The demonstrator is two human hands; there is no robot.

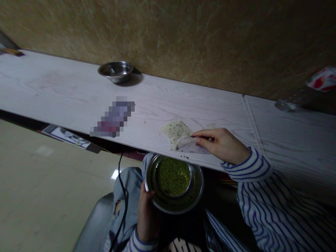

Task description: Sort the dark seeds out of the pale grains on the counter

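My right hand [216, 143] pinches a clear plastic protractor [193, 146], which lies low against the table beside a pile of white rice [175, 130] with dark green beans mixed in. A few loose beans [184, 157] sit close to the table's front edge. Below that edge, my left hand [147, 206] grips the rim of a steel bowl [199, 196] on its left side, thumb over the lip. Green mung beans [173, 176] cover the bowl's bottom.
A second steel bowl [116, 71] stands by the wall. Left of the rice lies a pixelated, phone-shaped object [115, 119]. At the far right a clear plastic bottle [301, 94] leans or lies near the wall. A black cable [123, 199] hangs over my leg.
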